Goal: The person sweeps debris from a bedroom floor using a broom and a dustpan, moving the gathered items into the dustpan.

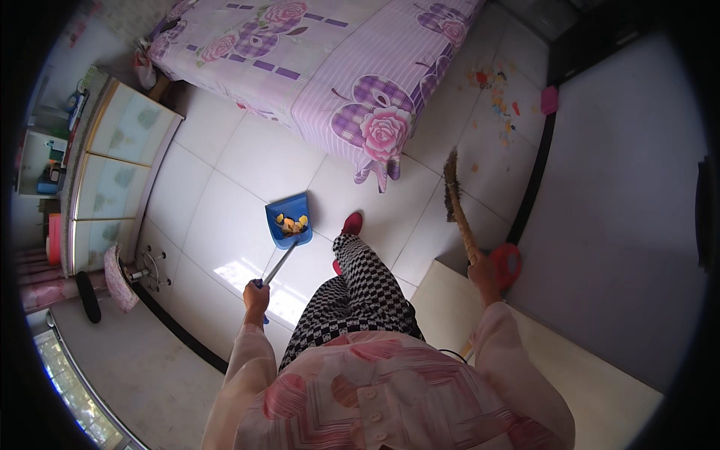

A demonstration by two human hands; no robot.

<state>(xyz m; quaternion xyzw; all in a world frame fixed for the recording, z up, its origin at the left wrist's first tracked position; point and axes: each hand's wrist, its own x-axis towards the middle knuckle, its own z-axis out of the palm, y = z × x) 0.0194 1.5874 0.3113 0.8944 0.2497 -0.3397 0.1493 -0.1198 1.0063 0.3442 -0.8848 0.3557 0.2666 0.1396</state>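
My left hand (257,296) is closed round the handle of a long-handled blue plastic dustpan (306,239). In the pan lie yellow and orange scraps (292,225). With my right hand (484,273) I grip the handle of a broom (462,222), whose dark bristles (451,183) point away from me over the tiled floor. Beyond the bristles, small orange, red, yellow and blue bits (499,104) are scattered on the tiles between the bed and the wall.
A bed with a purple floral cover (337,101) stands ahead. On the left are a cabinet (115,169) and a wheeled swivel chair (121,278). A pale piece of furniture (444,301) is beside my right leg, near a red object (506,264). A pink block (549,100) sits by the right wall.
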